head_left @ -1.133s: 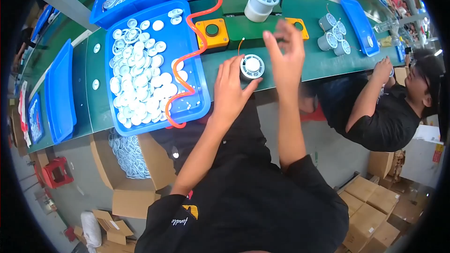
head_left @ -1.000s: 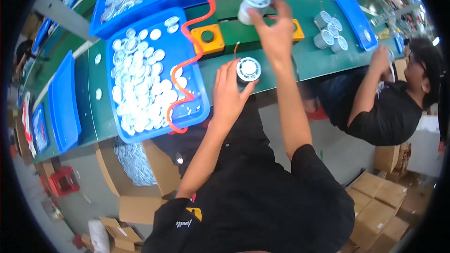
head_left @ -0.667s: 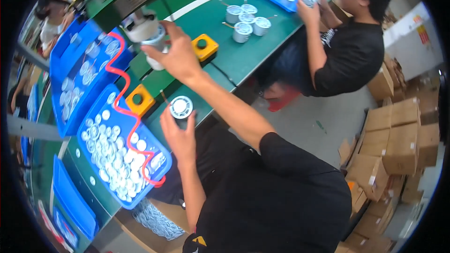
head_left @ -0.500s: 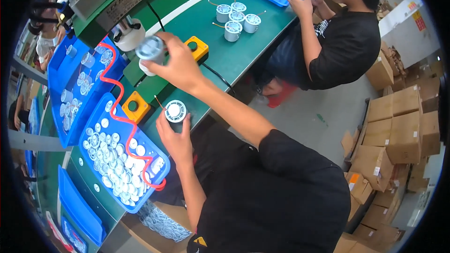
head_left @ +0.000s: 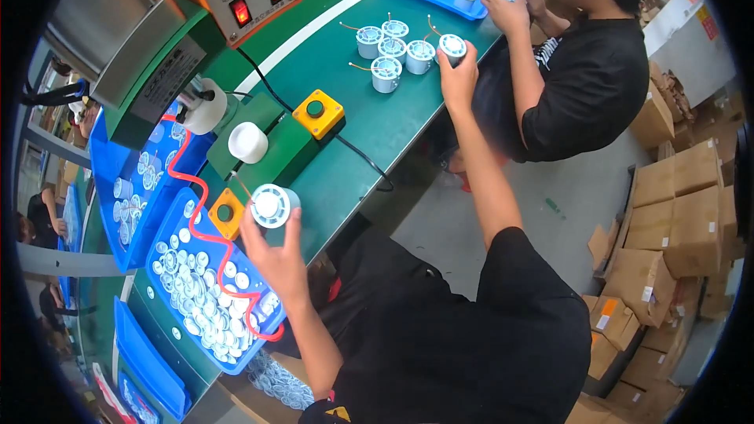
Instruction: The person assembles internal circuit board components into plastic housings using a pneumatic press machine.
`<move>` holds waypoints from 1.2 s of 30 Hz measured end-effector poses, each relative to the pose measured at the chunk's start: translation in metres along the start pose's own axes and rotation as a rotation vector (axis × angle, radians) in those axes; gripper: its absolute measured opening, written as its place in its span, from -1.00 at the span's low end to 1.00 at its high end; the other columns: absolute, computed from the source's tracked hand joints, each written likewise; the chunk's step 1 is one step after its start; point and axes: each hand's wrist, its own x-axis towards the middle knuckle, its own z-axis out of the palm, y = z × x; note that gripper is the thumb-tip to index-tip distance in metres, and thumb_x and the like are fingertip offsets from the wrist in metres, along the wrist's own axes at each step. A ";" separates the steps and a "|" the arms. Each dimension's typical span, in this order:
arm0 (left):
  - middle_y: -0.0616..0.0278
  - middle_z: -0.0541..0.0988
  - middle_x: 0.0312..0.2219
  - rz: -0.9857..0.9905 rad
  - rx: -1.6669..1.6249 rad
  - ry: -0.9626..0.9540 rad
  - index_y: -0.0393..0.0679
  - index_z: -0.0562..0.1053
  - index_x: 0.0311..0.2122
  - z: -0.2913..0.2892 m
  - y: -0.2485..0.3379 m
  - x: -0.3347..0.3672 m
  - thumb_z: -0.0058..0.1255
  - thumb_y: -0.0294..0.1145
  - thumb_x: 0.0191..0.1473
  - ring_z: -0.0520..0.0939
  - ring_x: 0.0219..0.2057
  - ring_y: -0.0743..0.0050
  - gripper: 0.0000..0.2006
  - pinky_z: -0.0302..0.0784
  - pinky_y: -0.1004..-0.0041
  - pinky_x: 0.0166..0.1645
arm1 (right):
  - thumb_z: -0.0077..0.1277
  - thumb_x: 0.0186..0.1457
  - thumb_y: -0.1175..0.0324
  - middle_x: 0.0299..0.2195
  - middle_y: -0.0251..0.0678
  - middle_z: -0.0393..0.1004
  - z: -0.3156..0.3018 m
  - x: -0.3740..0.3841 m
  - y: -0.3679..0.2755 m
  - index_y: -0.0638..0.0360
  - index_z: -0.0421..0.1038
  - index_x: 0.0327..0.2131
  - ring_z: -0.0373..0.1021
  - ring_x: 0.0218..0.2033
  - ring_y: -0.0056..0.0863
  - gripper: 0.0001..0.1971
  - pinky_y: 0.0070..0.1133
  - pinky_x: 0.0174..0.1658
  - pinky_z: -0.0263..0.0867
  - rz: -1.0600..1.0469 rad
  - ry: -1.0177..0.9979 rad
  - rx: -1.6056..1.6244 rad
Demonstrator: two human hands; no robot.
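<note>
Green bench (head_left: pixel 338 180): extends beyond both grips.
Left hand (head_left: pixel 276 267): curled around the near housing (head_left: pixel 275 206); loosening could tip it.
Right hand (head_left: pixel 459 82): closed around the far housing (head_left: pixel 452 45); careless release could knock the housing cluster (head_left: pixel 392 49) left of this grip.
Wire (head_left: pixel 242 186): beyond left grip, could snag.

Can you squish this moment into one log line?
Left hand: holding white round unit | Right hand: holding another unit beside grouped units | White round block: on green base
</note>
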 end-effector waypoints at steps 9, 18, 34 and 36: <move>-0.06 0.53 0.03 0.070 0.036 0.152 -0.29 0.45 0.12 0.023 0.014 0.099 0.41 -0.34 -0.01 0.58 0.03 0.04 -0.40 0.49 0.21 0.11 | 0.28 0.04 0.37 0.08 0.12 0.46 0.006 0.024 0.022 0.36 0.24 0.19 0.42 0.12 0.05 -0.33 -0.24 0.20 0.30 -0.204 -0.092 -0.168; 0.00 0.54 -0.02 0.111 0.001 0.183 -0.29 0.43 0.13 0.027 -0.002 0.112 0.39 -0.34 0.02 0.60 0.01 0.08 -0.41 0.50 0.24 0.10 | 0.23 0.13 0.35 0.16 0.24 0.27 0.011 -0.007 0.024 0.51 0.08 0.32 0.31 0.21 0.04 -0.21 -0.25 0.29 0.21 -0.176 -0.039 -0.233; -0.07 0.52 -0.09 0.143 -0.022 0.206 -0.23 0.41 0.11 0.039 -0.022 0.115 0.40 -0.33 -0.07 0.51 0.00 -0.22 -0.38 0.41 0.00 0.03 | 0.19 0.14 0.50 -0.02 -0.10 0.52 0.045 -0.164 -0.274 0.29 0.56 -0.08 0.48 -0.03 -0.17 -0.74 -0.37 0.03 0.42 -0.530 -0.539 0.434; -0.08 0.52 -0.10 0.196 -0.009 0.250 -0.23 0.41 0.09 0.041 -0.020 0.111 0.39 -0.35 -0.08 0.52 -0.02 -0.22 -0.39 0.41 0.00 0.02 | 0.21 0.12 0.48 -0.03 -0.12 0.54 0.034 -0.169 -0.277 0.29 0.57 -0.09 0.48 -0.01 -0.14 -0.74 -0.35 0.07 0.40 -0.577 -0.527 0.390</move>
